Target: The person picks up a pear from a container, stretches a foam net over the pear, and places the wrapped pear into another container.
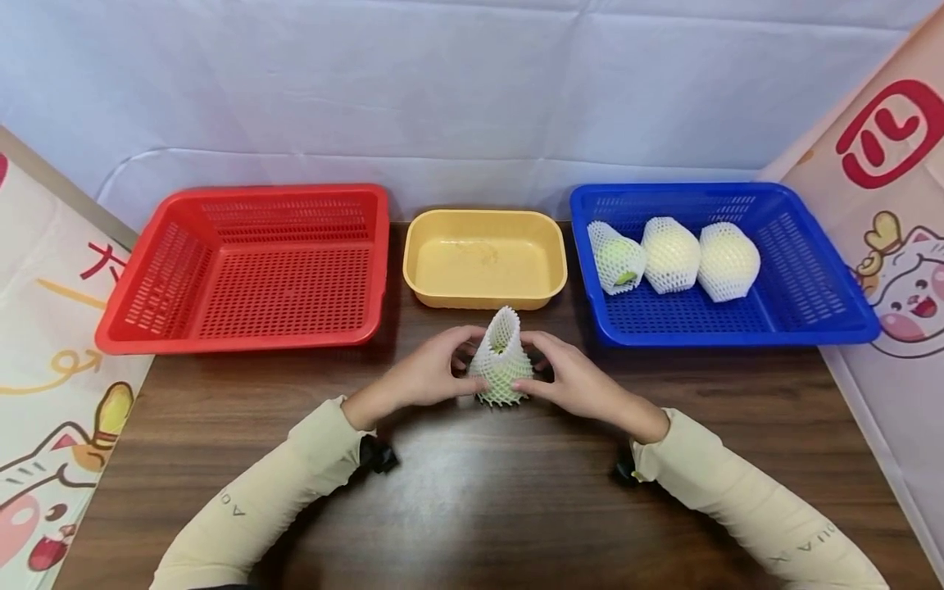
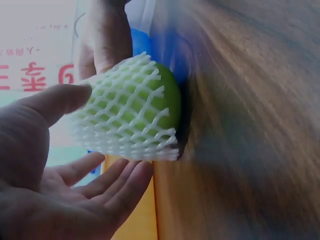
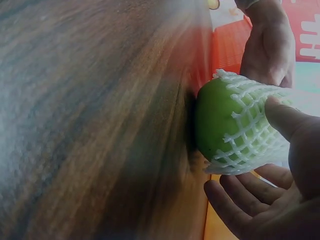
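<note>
A smooth green fruit in a white foam net sleeve [image 1: 501, 369] stands on the table before me, the sleeve's loose end pointing up. In the left wrist view the fruit's bare bottom [image 2: 170, 97] shows below the net's edge. My left hand [image 1: 431, 366] holds the netted fruit from the left, thumb on the near side and fingers on the far side. From the right, my right hand [image 1: 571, 373] holds it in the same way. The right wrist view shows the thumb [image 3: 282, 117] against the net, with the fingers curved beneath.
At the back left stands a red basket [image 1: 376, 270]. A yellow tub [image 1: 483, 301] is behind the hands. The blue basket [image 1: 737, 338] at the back right bears three netted fruits: a green one [image 1: 618, 258] and two pale ones [image 1: 669, 254]. Printed panels flank the wooden table [image 1: 509, 508].
</note>
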Tool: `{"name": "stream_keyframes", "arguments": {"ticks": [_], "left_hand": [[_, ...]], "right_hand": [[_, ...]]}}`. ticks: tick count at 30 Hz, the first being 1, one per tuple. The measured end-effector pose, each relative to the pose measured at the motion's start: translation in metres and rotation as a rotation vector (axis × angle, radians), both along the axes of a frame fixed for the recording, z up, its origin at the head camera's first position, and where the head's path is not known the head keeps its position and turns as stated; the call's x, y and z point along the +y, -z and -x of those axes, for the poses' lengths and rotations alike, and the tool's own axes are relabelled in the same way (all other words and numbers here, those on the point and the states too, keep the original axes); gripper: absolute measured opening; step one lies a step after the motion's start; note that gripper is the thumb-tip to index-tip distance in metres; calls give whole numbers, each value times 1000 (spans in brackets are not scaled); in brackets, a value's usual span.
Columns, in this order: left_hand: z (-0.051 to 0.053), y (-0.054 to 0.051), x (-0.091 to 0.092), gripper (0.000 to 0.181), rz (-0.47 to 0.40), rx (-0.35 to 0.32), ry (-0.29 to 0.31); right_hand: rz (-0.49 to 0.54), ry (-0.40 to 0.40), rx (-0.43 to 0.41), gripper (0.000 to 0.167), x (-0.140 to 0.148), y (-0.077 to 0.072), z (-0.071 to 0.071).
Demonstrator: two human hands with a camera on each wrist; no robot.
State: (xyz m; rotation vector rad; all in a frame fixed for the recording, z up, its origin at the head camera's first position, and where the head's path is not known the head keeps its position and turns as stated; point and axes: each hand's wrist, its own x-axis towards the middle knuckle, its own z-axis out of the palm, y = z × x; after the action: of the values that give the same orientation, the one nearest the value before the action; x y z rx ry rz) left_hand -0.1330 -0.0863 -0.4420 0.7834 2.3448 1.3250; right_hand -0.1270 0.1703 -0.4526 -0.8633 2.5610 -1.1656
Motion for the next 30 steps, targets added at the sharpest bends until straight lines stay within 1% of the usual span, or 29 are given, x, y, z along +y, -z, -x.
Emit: {"name": "stream_keyframes", "arguments": {"ticks": [2, 4, 8, 10, 13, 18, 22, 25, 28, 30], "left_hand": [[0, 1, 3, 69, 11, 7, 11], [0, 3, 5, 72, 46, 34, 8], [0, 8, 9, 71, 117, 96, -20], [0, 10, 10, 70, 140, 121, -29], [-1, 12, 12, 72, 165, 122, -31], [-4, 16, 15, 84, 223, 99, -30], [-5, 20, 17, 88, 230, 124, -31], [-5, 21, 17, 89, 217, 138, -37], [-4, 22, 17, 89, 196, 115, -47], [-3, 22, 17, 88, 165, 88, -53]], "right_hand": [[1, -6, 6, 61, 0, 1, 0], [1, -12, 11, 61, 1, 1, 0], [-11, -13, 16, 63, 2, 4, 1], [-18, -19, 16, 66, 2, 5, 1], [-33, -28, 10, 72, 3, 6, 1], [-92, -30, 12, 83, 1, 7, 1], [-123, -23, -3, 89, 0, 9, 1], [-113, -18, -18, 90, -1, 9, 1], [-80, -17, -46, 89, 0, 8, 2], [-44, -17, -79, 88, 0, 8, 2]]}}
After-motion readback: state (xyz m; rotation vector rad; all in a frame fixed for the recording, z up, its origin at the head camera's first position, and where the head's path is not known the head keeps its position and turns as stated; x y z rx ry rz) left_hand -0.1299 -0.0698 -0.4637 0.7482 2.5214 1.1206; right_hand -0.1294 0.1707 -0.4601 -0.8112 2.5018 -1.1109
